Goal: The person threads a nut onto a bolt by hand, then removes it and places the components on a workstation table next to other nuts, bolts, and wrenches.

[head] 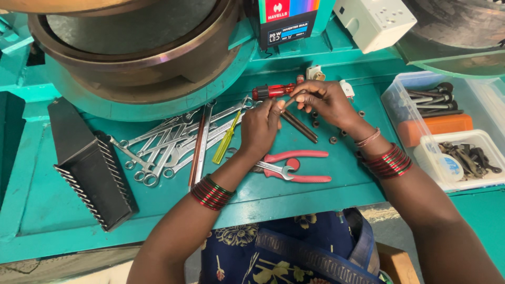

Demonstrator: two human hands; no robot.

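Observation:
My left hand (pixel 260 128) and my right hand (pixel 326 101) meet above the teal workbench (pixel 315 194). Both pinch a thin dark metal rod (pixel 289 103) between fingertips, the left at its lower end, the right at its upper end. Just below them lie two long dark bolts (pixel 300 126) and several small dark nuts (pixel 333 140). A red-handled screwdriver (pixel 272 91) lies right behind the hands. Red-handled pliers (pixel 294 165) with a small spanner across them rest under my left wrist.
Several spanners (pixel 163 150) and a yellow-handled screwdriver (pixel 226 139) lie left of my hands. A black ribbed tray (pixel 89 163) sits far left. Clear plastic boxes (pixel 447 126) of bolts stand at right. A large round metal drum (pixel 137 47), a bulb carton (pixel 286 21) and a white socket box (pixel 374 21) stand behind.

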